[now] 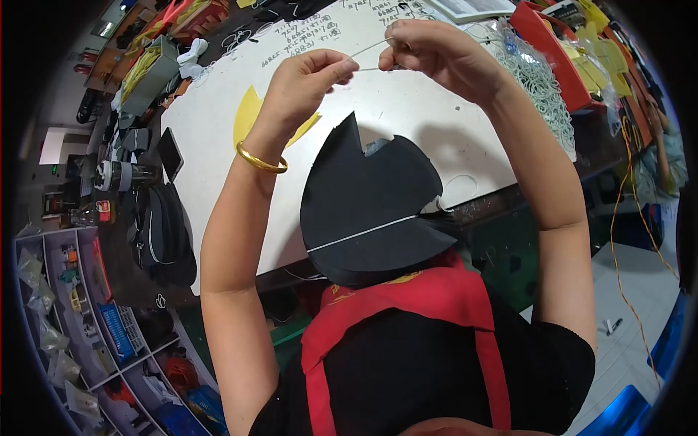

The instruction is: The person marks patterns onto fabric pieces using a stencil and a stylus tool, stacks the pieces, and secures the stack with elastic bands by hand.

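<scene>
Two hands raised over a white work table, both pinching a thin white elastic cord. Left hand, gold bangle at the wrist, closed with thumb and forefinger nipped on one end of the cord. Right hand likewise curled shut, fingertips clamped on the cord just beside the left. Below the forearms, a black foam piece with a notched upper edge (round, roughly hat-shaped), crossed by a white cord line, lying at the table's near edge against a red apron. Under the left wrist, a yellow foam cutout flat on the table. To the right, a heap of white elastic loops beside a red bin. Handwritten numbers on the table's far part. At lower left, shelving with small bins.
</scene>
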`<action>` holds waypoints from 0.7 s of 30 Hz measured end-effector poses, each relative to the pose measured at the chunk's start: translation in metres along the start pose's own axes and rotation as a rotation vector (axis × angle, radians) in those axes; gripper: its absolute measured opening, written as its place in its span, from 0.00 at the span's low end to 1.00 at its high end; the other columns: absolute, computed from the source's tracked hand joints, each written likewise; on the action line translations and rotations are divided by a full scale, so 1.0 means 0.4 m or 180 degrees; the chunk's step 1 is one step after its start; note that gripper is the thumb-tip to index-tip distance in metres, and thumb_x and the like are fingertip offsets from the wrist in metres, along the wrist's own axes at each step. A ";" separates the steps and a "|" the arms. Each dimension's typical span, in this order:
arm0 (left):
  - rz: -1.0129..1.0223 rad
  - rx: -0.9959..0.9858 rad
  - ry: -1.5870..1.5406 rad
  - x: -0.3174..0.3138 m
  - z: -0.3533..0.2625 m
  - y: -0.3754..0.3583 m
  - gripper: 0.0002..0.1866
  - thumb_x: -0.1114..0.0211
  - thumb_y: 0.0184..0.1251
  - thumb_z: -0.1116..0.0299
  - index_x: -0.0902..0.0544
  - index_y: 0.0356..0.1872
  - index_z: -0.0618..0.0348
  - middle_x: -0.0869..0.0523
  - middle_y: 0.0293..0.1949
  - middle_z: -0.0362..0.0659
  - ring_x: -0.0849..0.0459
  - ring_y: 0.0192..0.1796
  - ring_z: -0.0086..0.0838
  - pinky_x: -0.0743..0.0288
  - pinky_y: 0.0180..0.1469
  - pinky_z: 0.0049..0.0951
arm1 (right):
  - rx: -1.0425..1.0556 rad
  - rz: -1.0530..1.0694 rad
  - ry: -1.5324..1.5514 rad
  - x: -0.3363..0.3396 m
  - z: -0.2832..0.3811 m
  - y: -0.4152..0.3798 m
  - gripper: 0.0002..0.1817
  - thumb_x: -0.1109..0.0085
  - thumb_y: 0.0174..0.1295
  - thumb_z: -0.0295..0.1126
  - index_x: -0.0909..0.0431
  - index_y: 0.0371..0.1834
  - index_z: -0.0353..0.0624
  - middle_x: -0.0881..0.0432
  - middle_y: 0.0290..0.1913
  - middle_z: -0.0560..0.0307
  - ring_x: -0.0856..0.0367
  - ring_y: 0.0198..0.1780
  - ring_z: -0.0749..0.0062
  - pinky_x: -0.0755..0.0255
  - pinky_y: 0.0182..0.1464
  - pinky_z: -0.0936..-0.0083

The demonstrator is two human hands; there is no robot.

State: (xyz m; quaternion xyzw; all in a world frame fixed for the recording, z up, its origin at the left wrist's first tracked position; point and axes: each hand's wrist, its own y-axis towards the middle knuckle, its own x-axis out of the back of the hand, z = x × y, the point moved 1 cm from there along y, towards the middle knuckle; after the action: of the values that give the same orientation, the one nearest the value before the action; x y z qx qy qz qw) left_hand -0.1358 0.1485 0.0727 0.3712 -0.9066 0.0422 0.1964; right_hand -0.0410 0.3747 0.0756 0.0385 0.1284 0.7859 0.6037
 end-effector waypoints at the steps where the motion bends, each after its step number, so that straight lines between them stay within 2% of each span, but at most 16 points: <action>1: -0.0051 -0.0036 0.0220 0.000 0.000 -0.005 0.14 0.31 0.72 0.62 0.11 0.45 0.64 0.10 0.37 0.39 0.14 0.41 0.22 0.22 0.50 0.24 | 0.0019 0.0275 0.0586 -0.012 0.007 -0.010 0.17 0.50 0.76 0.40 0.20 0.47 0.36 0.17 0.31 0.59 0.17 0.48 0.69 0.29 0.61 0.68; 4: 0.0163 -0.0225 0.0234 -0.030 -0.038 -0.031 0.14 0.31 0.72 0.62 0.11 0.46 0.64 0.10 0.37 0.38 0.14 0.43 0.21 0.23 0.50 0.23 | 0.0087 0.0372 0.0290 -0.082 0.033 -0.033 0.20 0.52 0.76 0.38 0.19 0.53 0.31 0.18 0.30 0.57 0.17 0.45 0.70 0.26 0.58 0.67; 5: 0.0357 -0.0434 0.0034 -0.038 -0.056 -0.042 0.13 0.32 0.73 0.62 0.11 0.46 0.61 0.11 0.36 0.38 0.14 0.43 0.21 0.22 0.49 0.24 | -0.0047 0.0239 0.0116 -0.093 0.037 -0.046 0.23 0.51 0.75 0.36 0.22 0.62 0.27 0.18 0.27 0.54 0.17 0.33 0.76 0.21 0.40 0.76; 6: 0.0775 -0.0497 -0.0287 -0.027 -0.065 -0.049 0.14 0.32 0.73 0.62 0.12 0.49 0.61 0.11 0.37 0.38 0.14 0.43 0.22 0.22 0.46 0.25 | -0.0371 0.0378 -0.0094 -0.103 0.064 -0.055 0.23 0.52 0.76 0.32 0.26 0.68 0.29 0.17 0.25 0.54 0.25 0.20 0.84 0.32 0.20 0.88; 8: 0.0798 0.0253 -0.0567 -0.008 -0.042 -0.059 0.15 0.32 0.74 0.61 0.12 0.51 0.61 0.11 0.40 0.39 0.13 0.42 0.22 0.21 0.45 0.26 | -0.0731 0.0346 -0.0269 -0.117 0.068 -0.047 0.23 0.52 0.77 0.30 0.27 0.72 0.35 0.16 0.25 0.56 0.30 0.14 0.89 0.40 0.13 0.92; 9: 0.0806 0.0545 0.0158 0.021 0.040 -0.043 0.16 0.33 0.74 0.60 0.13 0.53 0.61 0.11 0.42 0.41 0.14 0.42 0.22 0.20 0.46 0.26 | -0.0893 0.0208 -0.0662 -0.107 0.056 -0.046 0.23 0.51 0.78 0.30 0.28 0.74 0.42 0.14 0.27 0.58 0.27 0.17 0.91 0.35 0.17 0.93; 10: 0.0801 0.0367 0.1287 0.043 0.112 -0.048 0.17 0.34 0.74 0.60 0.14 0.54 0.60 0.10 0.44 0.44 0.12 0.43 0.29 0.19 0.46 0.29 | -0.0859 -0.0102 -0.1014 -0.086 0.017 -0.047 0.23 0.49 0.78 0.34 0.28 0.75 0.46 0.12 0.30 0.57 0.26 0.18 0.91 0.32 0.21 0.94; 12: 0.1263 0.0515 0.2162 0.033 0.153 -0.089 0.17 0.36 0.73 0.65 0.17 0.57 0.63 0.11 0.49 0.50 0.12 0.47 0.36 0.19 0.49 0.34 | -0.0958 -0.0716 -0.1023 -0.052 -0.033 -0.069 0.23 0.45 0.77 0.38 0.24 0.72 0.50 0.10 0.35 0.57 0.24 0.19 0.90 0.27 0.26 0.91; 15: 0.0794 -0.0765 0.2279 0.004 0.223 -0.152 0.09 0.37 0.66 0.70 0.16 0.44 0.61 0.15 0.44 0.48 0.16 0.49 0.47 0.21 0.51 0.39 | -0.1190 -0.0785 -0.0965 -0.052 -0.056 -0.100 0.24 0.45 0.77 0.41 0.25 0.73 0.51 0.10 0.40 0.58 0.23 0.22 0.90 0.25 0.30 0.89; 17: 0.0519 -0.1161 0.2211 -0.005 0.202 -0.182 0.08 0.39 0.66 0.70 0.17 0.43 0.60 0.17 0.43 0.48 0.17 0.49 0.46 0.22 0.51 0.40 | -0.1225 -0.0757 -0.0918 -0.045 -0.074 -0.111 0.24 0.47 0.78 0.41 0.26 0.74 0.53 0.10 0.39 0.59 0.24 0.24 0.91 0.27 0.28 0.90; 18: 0.0392 -0.1344 0.2151 -0.008 0.190 -0.189 0.08 0.39 0.65 0.70 0.18 0.42 0.59 0.19 0.42 0.47 0.18 0.50 0.46 0.22 0.51 0.40 | -0.1260 -0.0750 -0.0883 -0.040 -0.085 -0.118 0.23 0.48 0.78 0.41 0.26 0.75 0.54 0.10 0.39 0.59 0.24 0.24 0.92 0.28 0.27 0.91; 21: 0.0643 -0.1149 0.2319 -0.008 0.160 -0.191 0.09 0.42 0.68 0.67 0.18 0.43 0.57 0.19 0.42 0.47 0.18 0.49 0.46 0.22 0.50 0.40 | -0.1594 -0.0386 -0.1265 -0.034 -0.070 -0.162 0.23 0.41 0.74 0.39 0.22 0.71 0.50 0.11 0.37 0.60 0.25 0.23 0.89 0.28 0.26 0.87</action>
State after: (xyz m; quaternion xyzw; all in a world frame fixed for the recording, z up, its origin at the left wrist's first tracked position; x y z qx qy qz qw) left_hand -0.1020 0.0814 0.0074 0.2008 -0.8025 0.0302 0.5610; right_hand 0.0175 0.3730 0.0337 0.0337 -0.1873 0.7327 0.6534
